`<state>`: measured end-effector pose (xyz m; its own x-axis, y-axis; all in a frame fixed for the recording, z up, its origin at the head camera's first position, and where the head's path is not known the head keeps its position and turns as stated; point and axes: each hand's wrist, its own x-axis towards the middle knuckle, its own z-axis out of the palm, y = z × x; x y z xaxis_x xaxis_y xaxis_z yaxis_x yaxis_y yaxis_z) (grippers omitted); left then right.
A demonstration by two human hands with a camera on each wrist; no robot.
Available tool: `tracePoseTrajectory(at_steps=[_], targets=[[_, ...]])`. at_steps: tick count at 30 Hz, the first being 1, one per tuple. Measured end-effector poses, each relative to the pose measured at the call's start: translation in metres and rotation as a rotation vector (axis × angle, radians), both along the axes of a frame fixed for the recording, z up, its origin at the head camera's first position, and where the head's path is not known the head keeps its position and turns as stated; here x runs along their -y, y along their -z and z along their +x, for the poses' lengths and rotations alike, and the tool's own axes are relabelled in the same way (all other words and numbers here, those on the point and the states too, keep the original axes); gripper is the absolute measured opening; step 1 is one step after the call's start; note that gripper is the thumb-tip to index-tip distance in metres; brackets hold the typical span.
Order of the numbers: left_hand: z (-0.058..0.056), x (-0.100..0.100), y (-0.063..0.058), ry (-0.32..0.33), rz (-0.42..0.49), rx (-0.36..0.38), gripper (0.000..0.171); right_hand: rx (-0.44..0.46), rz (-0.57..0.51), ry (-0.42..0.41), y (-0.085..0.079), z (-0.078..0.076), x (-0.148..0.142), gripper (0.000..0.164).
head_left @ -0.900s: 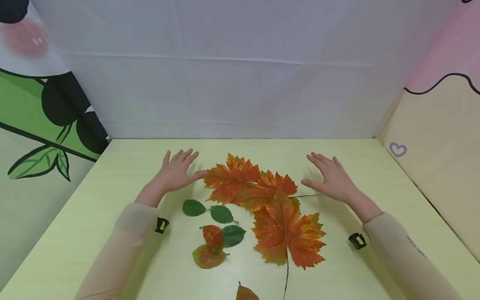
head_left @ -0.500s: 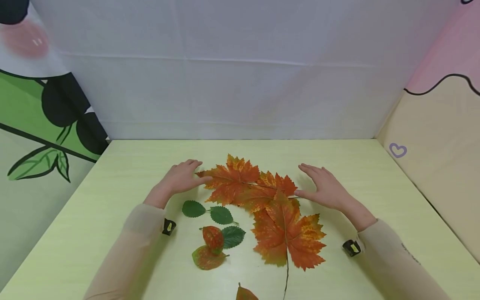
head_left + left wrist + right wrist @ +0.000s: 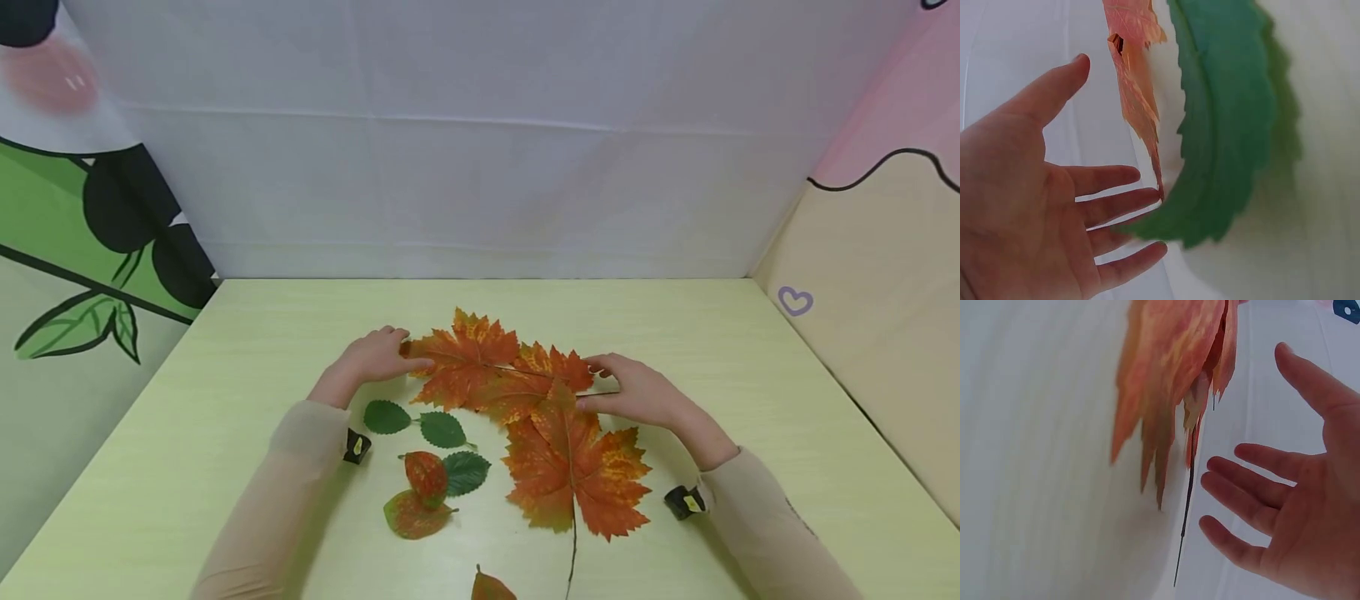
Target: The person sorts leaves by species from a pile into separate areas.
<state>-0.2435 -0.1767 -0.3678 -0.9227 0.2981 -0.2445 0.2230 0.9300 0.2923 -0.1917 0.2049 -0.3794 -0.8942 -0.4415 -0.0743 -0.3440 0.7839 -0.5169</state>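
Orange maple leaves overlap on the table: one at the upper left (image 3: pixel 468 354), one in the middle (image 3: pixel 543 367), and a large one (image 3: pixel 577 475) at the front. At the left edge of the upper-left leaf is my left hand (image 3: pixel 377 356), its thumb reaching toward the leaf. The left wrist view shows its fingers extended, with the orange leaf's tip (image 3: pixel 1141 106) by the fingertips. My right hand (image 3: pixel 636 389) is at the right end of the cluster, around a thin stem (image 3: pixel 600 393). In the right wrist view its relaxed fingers stand apart from the dark stem (image 3: pixel 1189 494).
Between the arms lie small green leaves (image 3: pixel 387 417) and two red-green leaves (image 3: pixel 420 518). Another leaf (image 3: pixel 491 586) is cut off at the bottom edge. A pale table (image 3: pixel 660 292) meets a white cloth backdrop (image 3: pixel 480 192), with printed walls at both sides.
Both hands have moved inward to the two ends of the maple leaf cluster, their fingers less spread. The leaves have not visibly moved.
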Motion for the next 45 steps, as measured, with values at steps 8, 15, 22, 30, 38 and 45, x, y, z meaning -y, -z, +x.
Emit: tracePoseTrajectory(at_steps=[8, 15, 22, 30, 38, 45], targets=[[0.000, -0.006, 0.002, -0.007, -0.065, -0.065, 0.055, 0.033, 0.049, -0.002, 0.004, 0.000, 0.004, 0.075], [-0.004, -0.009, 0.005, -0.047, -0.065, -0.095, 0.051, 0.003, 0.134, 0.012, 0.003, 0.001, 0.006, 0.075], [-0.009, -0.010, 0.009, -0.051, -0.005, -0.085, 0.045, -0.053, 0.220, -0.006, 0.004, 0.001, 0.007, 0.071], [-0.010, -0.010, 0.006, -0.066, 0.062, -0.072, 0.051, -0.049, 0.218, -0.034, 0.002, 0.001, 0.010, 0.056], [-0.011, -0.011, 0.006, -0.085, 0.095, -0.050, 0.044, -0.059, 0.227, -0.042, 0.004, 0.000, 0.009, 0.052], [-0.015, -0.009, 0.011, -0.132, 0.132, -0.023, 0.037, -0.046, 0.192, -0.062, 0.005, 0.000, 0.010, 0.047]])
